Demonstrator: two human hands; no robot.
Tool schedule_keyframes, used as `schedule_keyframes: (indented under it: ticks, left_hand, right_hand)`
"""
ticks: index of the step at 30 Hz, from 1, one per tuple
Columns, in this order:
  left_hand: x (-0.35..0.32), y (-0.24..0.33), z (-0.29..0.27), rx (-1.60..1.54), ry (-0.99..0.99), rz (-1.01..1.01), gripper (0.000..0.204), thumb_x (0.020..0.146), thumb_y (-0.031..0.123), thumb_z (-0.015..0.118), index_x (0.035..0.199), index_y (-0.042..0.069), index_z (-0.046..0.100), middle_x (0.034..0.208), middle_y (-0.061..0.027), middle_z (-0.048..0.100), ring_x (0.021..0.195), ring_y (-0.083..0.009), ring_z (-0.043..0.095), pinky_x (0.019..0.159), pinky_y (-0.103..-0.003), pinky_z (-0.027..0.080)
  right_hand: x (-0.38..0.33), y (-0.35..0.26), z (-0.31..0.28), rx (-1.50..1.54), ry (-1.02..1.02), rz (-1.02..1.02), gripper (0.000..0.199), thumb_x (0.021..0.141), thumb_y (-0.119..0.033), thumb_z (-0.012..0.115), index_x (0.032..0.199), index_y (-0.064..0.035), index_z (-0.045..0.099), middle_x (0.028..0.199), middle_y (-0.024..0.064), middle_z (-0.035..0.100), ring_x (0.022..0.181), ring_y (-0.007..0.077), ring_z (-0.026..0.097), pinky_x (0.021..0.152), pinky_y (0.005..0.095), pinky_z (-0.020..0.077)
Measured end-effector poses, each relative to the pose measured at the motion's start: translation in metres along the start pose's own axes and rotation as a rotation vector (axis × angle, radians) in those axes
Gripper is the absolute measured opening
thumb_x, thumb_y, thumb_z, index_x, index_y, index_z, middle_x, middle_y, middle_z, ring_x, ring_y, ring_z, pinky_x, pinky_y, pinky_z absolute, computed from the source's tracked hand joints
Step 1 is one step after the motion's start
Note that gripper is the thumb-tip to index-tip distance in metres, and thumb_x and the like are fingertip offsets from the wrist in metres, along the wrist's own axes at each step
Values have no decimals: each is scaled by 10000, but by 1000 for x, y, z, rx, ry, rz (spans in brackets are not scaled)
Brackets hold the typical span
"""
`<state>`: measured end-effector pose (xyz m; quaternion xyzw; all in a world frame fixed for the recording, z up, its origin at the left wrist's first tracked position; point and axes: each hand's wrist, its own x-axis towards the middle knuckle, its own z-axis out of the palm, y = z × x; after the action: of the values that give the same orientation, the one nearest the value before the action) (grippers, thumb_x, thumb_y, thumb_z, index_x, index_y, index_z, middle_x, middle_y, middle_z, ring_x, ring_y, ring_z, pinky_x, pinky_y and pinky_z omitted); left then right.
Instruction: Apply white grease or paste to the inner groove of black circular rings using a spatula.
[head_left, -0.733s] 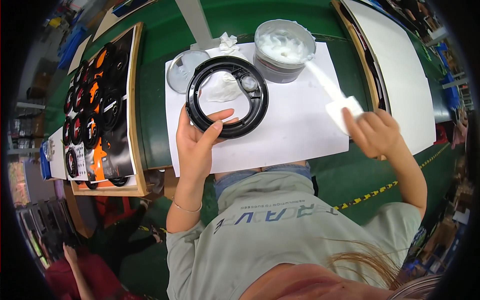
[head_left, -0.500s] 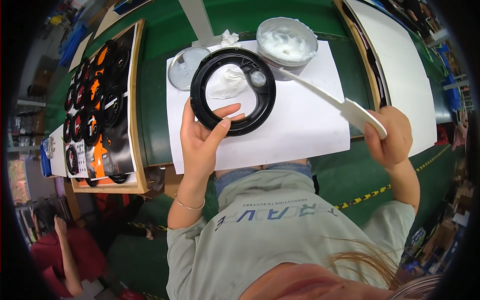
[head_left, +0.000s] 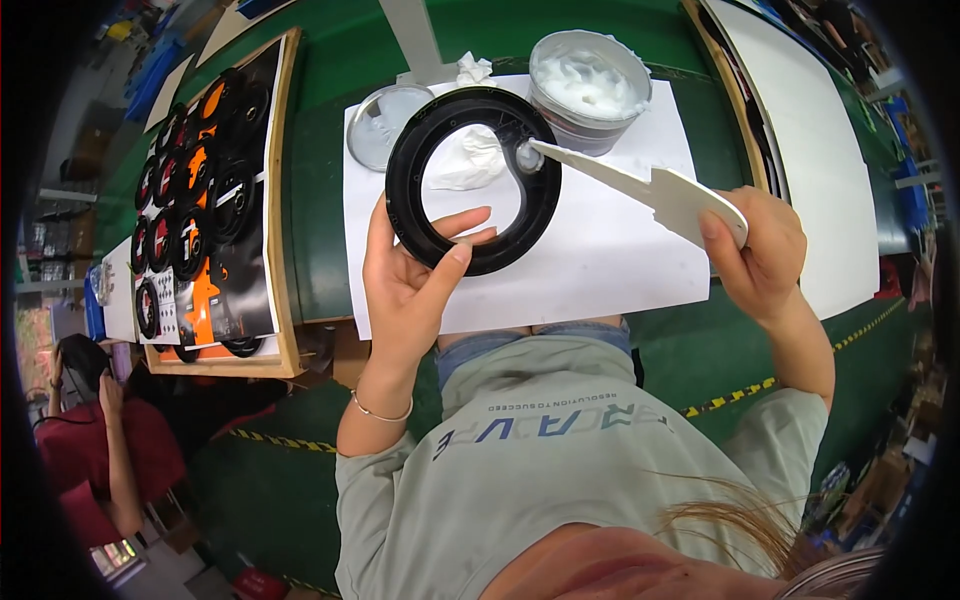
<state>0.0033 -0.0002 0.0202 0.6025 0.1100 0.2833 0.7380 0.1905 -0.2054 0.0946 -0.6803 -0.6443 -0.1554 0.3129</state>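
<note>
At the far left a wooden tray holds rows of black and orange rings, well apart from the work. On the green table lies a white sheet of paper. The left hand grips the near edge of a black ring, thumb across its rim and fingers under it, holding the ring tilted above the paper. Behind the ring sits a round clear lid, and through the ring's opening shows a crumpled white tissue. A white spatula reaches in from the right; its tip, carrying a dab of what looks like white paste, touches the ring's inner right edge. Just behind stands a tub of white paste. The right hand is closed around the spatula's broad handle.
</note>
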Motion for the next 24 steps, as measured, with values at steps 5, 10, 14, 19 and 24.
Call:
schedule_keyframes:
  ticks: [5, 10, 14, 19, 24]
  left_hand:
    - [1, -1, 1, 19, -8, 32, 588, 830, -86, 498, 1334, -3, 207, 1079, -246, 579, 991, -286, 606, 842, -338, 513]
    - [1, -1, 2, 74, -13, 56, 598, 826, -89, 500, 1338, -8, 204, 1074, -238, 586, 991, -267, 608, 844, -322, 503]
    - [0, 0, 1, 103, -7, 63, 596, 824, -84, 503, 1339, -15, 211, 1071, -231, 591, 981, -254, 613, 832, -302, 500]
    - [0, 1, 1, 141, -14, 71, 584, 823, -77, 506, 1334, -23, 227, 1071, -229, 592, 979, -251, 614, 830, -297, 500]
    - [0, 1, -3, 161, -3, 46, 580, 824, -74, 509, 1330, -24, 230, 1066, -233, 592, 984, -262, 612, 831, -302, 501]
  right_hand:
    - [3, 0, -1, -7, -7, -16, 74, 769, 10, 612, 833, 41, 593, 583, 63, 523, 472, 182, 485, 437, 283, 354]
    - [10, 1, -4, -44, -64, -122, 130, 710, 33, 631, 835, 32, 598, 556, 47, 486, 440, 171, 425, 413, 294, 302]
    - [15, 4, -6, -38, -79, -181, 155, 686, 23, 644, 836, 19, 606, 546, 43, 470, 435, 172, 417, 409, 298, 295]
    - [19, 10, -16, -79, -208, -236, 158, 663, 3, 658, 816, -1, 621, 568, 63, 490, 450, 185, 443, 414, 293, 302]
    - [17, 19, -27, -96, -88, -192, 167, 678, -6, 659, 842, 9, 628, 613, 87, 529, 479, 211, 476, 435, 311, 337]
